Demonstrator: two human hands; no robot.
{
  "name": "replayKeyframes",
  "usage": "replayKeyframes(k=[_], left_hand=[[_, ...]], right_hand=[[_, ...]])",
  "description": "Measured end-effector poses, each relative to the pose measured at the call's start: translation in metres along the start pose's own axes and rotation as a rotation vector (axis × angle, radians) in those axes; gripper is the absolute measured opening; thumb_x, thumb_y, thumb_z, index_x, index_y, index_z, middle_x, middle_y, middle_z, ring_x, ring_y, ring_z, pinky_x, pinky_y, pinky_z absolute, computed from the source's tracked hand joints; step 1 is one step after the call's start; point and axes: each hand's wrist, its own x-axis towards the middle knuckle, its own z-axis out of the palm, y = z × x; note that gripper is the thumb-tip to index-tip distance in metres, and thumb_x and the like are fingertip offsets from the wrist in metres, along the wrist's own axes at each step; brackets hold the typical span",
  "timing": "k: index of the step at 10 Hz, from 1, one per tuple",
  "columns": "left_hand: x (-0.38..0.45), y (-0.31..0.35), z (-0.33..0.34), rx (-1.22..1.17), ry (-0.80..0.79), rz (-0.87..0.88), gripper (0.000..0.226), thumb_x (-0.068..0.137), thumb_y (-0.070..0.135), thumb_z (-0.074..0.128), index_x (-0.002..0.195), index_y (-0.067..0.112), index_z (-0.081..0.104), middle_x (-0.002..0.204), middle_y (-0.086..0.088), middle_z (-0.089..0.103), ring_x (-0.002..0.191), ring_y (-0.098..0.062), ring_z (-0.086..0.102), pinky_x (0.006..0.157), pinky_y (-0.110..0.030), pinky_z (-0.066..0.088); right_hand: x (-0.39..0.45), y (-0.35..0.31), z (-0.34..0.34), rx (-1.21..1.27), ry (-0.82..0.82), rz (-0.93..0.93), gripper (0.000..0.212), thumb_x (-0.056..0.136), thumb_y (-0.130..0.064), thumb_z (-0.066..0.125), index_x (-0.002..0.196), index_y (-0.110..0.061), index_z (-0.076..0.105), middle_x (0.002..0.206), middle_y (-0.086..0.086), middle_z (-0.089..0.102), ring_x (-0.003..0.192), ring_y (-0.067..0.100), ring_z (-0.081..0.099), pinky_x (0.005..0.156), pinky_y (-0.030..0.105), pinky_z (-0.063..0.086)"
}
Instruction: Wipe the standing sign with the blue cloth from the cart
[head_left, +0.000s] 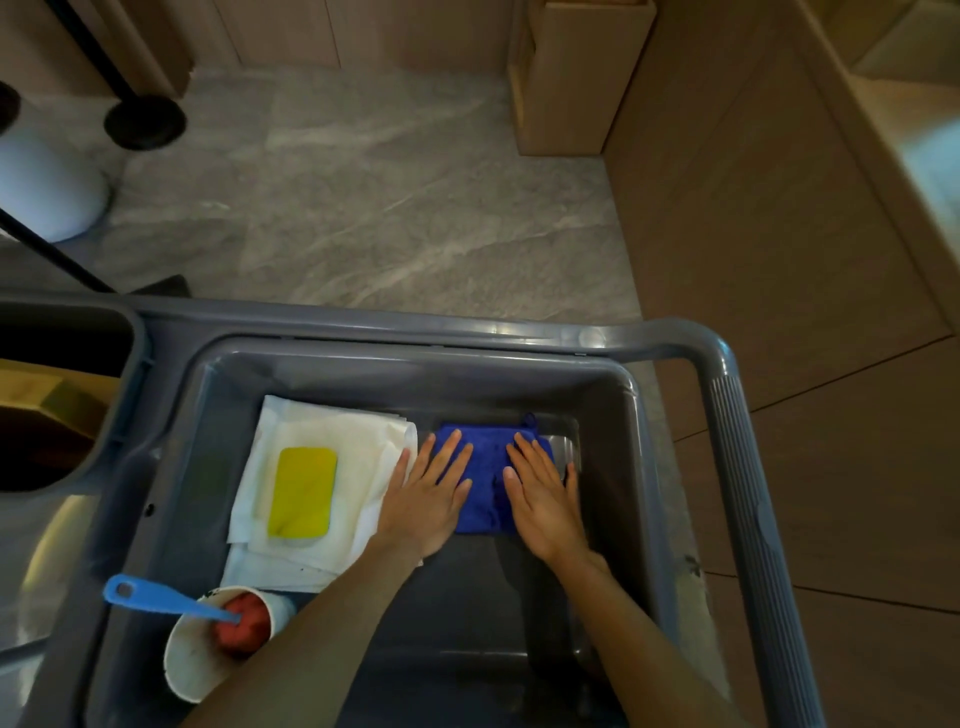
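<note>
Cloth (480, 480) lies flat in the cart (727, 415) tray directly beneath both hands, left hand (428, 499) and right hand (545, 499) equally near, fingers (452, 452) spread, gripping nothing.

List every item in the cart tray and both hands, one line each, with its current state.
Blue cloth: folded, flat on the tray floor, under both hands.
White cloths: stacked, flat, left of the blue cloth.
Yellow sponge: lying on the white cloths.
Cup: tipped, blue handle sticking out.
Left hand: open, palm down.
Right hand: open, palm down.
</note>
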Motion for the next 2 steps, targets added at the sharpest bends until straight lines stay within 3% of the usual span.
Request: replayKeyframes(k=[1,2], left_hand=[[-0.007,0.008,-0.022,-0.178,0.149,0.017,0.038,0.106,0.032,0.042,0.138,0.018,0.057,0.150,-0.004,0.050,0.137,-0.027,0.048,0.110,-0.042,0.040],[-0.022,0.013,-0.037,-0.179,0.354,0.090,0.012,0.096,0.019,0.062,0.099,0.012,0.072,0.103,-0.006,0.072,0.095,-0.024,0.069,0.082,-0.035,0.055]], right_hand=[[-0.010,-0.012,-0.015,0.279,0.191,0.032,0.030,0.109,-0.036,0.034,0.128,-0.031,0.058,0.136,-0.003,0.058,0.125,-0.005,0.047,0.120,0.042,0.032],[-0.023,-0.024,-0.028,0.163,0.291,-0.017,0.017,0.106,-0.027,0.043,0.101,-0.030,0.059,0.103,-0.008,0.060,0.094,-0.002,0.056,0.097,0.039,0.051]])
